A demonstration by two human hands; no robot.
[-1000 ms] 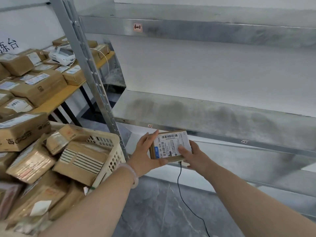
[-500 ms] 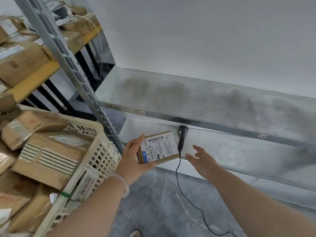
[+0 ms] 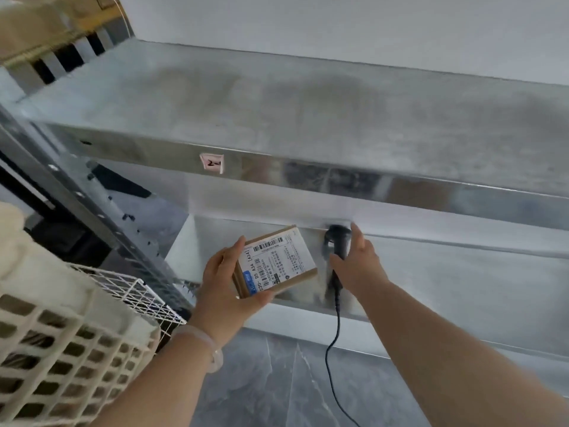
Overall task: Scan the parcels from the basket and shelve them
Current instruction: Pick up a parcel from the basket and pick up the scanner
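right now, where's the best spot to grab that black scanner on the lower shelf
Take the scanner by its slim handle, just below the wide head and above where the cable leaves. Come from its right, where the right hand is; the left hand holds the parcel on the other side.

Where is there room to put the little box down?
The shelf marked 2-1 is bare all along. The lower shelf is bare to the right of the scanner. It is crowded where the left hand, parcel, scanner and right hand meet.
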